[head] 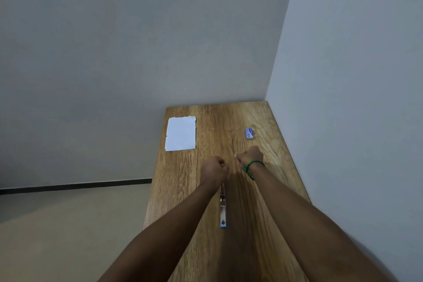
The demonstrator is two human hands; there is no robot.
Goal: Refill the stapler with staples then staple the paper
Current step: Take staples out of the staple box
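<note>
Grey walls; wooden tabletop (178, 190). Left hand (215, 167) and right hand (249, 155) fisted, apparently empty, just beyond silver-and-blue metal stapler (223, 210), near centre. Advise: open stapler fully, then fetch small blue staple box (249, 134), far right.

Reads as wood across the table (217, 126): warm brown grain, dark streaks, mostly matt w/ faint sheen nr the right edge. Looks like plain white paper (180, 133), matt, top edge ragged. Seems printed card or sim. on the staple box (249, 133), blue & white, finish too small to tell. Shows bright bare metal along the stapler (223, 206), glossy, w/ blue plastic-looking tip at near end. Looks like green cord or thread for the wristband (251, 165). Appears smooth matt paint on the walls (114, 52); smooth pale floor (68, 224), dark skirting strip (75, 184), material unclear
</note>
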